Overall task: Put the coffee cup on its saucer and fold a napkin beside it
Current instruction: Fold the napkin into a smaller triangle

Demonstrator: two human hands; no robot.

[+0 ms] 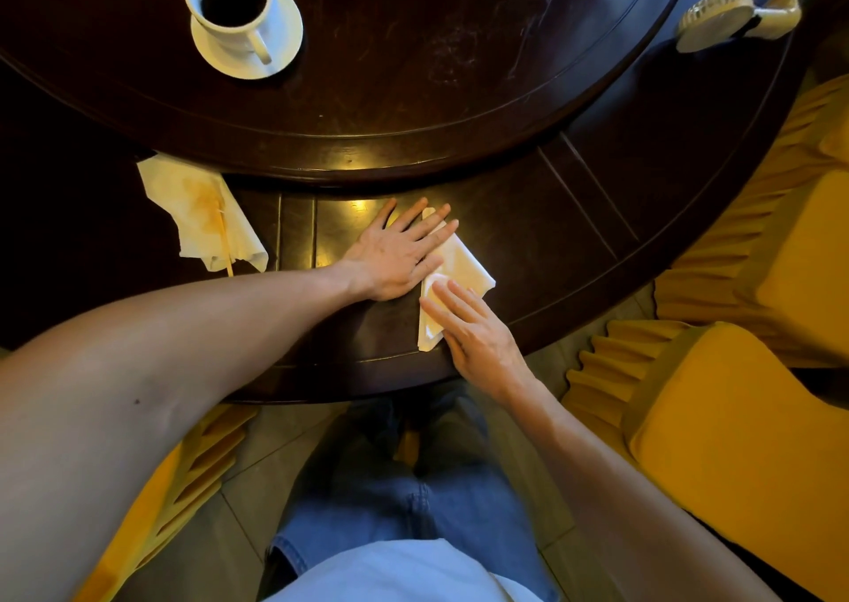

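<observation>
A white coffee cup [232, 2] full of dark coffee stands on its white saucer [285, 27] at the far left of the raised round centre of the table. On the table's lower outer ring lies a white napkin [464, 266], folded into a narrow shape. My left hand [399, 252] lies flat with spread fingers on the napkin's upper left part. My right hand [473, 330] presses its fingertips on the napkin's lower part. Neither hand grips anything.
A stained, crumpled napkin [197, 211] with a thin wooden stick [225, 248] lies at the left on the dark wooden table [528, 229]. A pale brush-like object [716, 16] sits at the far right edge. Yellow-covered chairs [744, 440] stand to the right and left.
</observation>
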